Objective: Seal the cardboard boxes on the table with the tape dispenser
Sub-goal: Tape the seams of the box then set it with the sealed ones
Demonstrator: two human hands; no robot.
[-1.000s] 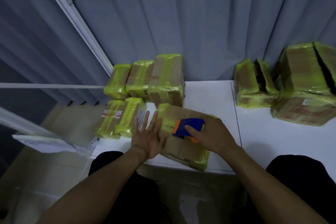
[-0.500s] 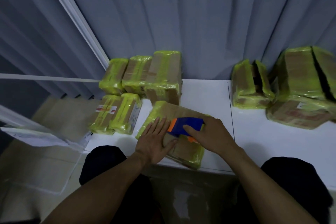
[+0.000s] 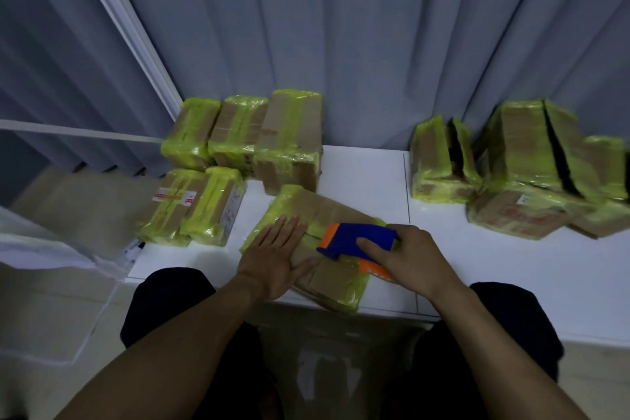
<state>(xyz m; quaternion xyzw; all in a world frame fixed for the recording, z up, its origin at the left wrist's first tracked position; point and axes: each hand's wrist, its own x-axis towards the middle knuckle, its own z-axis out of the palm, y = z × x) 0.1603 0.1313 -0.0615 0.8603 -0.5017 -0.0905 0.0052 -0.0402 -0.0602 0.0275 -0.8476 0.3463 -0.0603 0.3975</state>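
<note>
Head view: a flat brown cardboard box (image 3: 320,206), banded with yellow-green tape, lies at an angle on the near edge of the white table (image 3: 368,174), one corner hanging slightly over the front. The left hand (image 3: 276,259) lies spread on the box's left half, fingers straight and palm down, pinning it to the table. The right hand (image 3: 409,259) is wrapped round the blue and orange plastic tape dispenser (image 3: 354,242), index finger laid along its blue side. The dispenser sits on the top of the box, near its middle; the roll and the blade are hidden, so whether tape is feeding cannot be told.

A cluster of five wrapped boxes (image 3: 245,133) stands at the table's left back, well apart from another stack of wrapped boxes (image 3: 511,164) on the right. A grey-blue pleated curtain (image 3: 341,27) hangs behind.

The box looks light and fairly stiff, though the glossy tape already on it is probably slick, so it would likely slide or pivot under the dispenser's pull unless held flat. The bare cardboard offers better friction for the palm than the taped bands. The dispenser seems rigid and easy to steer by its body, kept clear of the cutting edge
</note>
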